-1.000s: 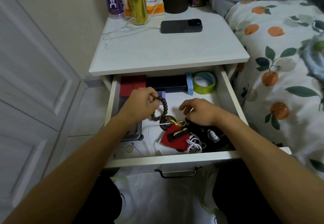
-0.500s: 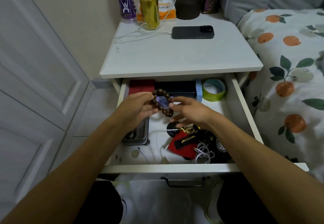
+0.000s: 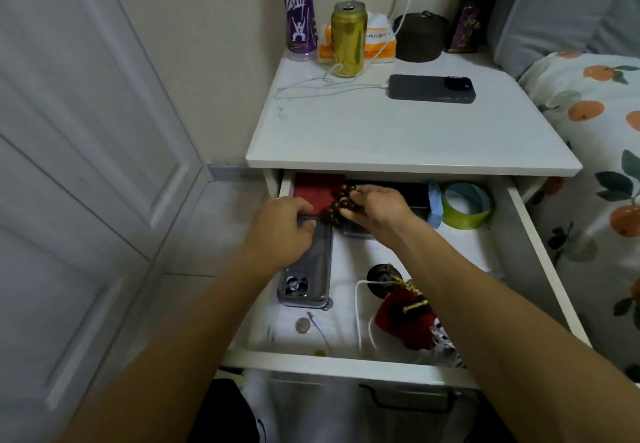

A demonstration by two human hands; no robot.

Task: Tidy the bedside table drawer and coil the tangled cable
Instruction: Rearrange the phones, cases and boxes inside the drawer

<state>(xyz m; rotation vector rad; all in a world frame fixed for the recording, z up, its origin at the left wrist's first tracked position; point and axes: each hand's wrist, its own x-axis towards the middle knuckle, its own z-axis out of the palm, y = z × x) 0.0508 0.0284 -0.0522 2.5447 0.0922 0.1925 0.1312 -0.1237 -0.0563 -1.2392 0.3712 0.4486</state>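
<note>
The tangled white cable (image 3: 362, 307) lies at the front of the open drawer (image 3: 540, 262), beside a red pouch (image 3: 401, 318). At the drawer's back, the right hand (image 3: 375, 208) pinches a wooden bead bracelet (image 3: 337, 202) in curled fingers. The left hand (image 3: 282, 226) rests on a phone case (image 3: 311, 273), its fingers bent over the case's far end.

Glossy wooden bead bracelet (image 3: 337, 205), shiny metal can (image 3: 348, 39), matt white tabletop (image 3: 398, 134).

Right hand (image 3: 377, 212) holds bead bracelet (image 3: 337, 203) at far end of open drawer (image 3: 349, 361); left hand (image 3: 282, 231) grips phone case (image 3: 308, 269) w/ curled fingers.
</note>
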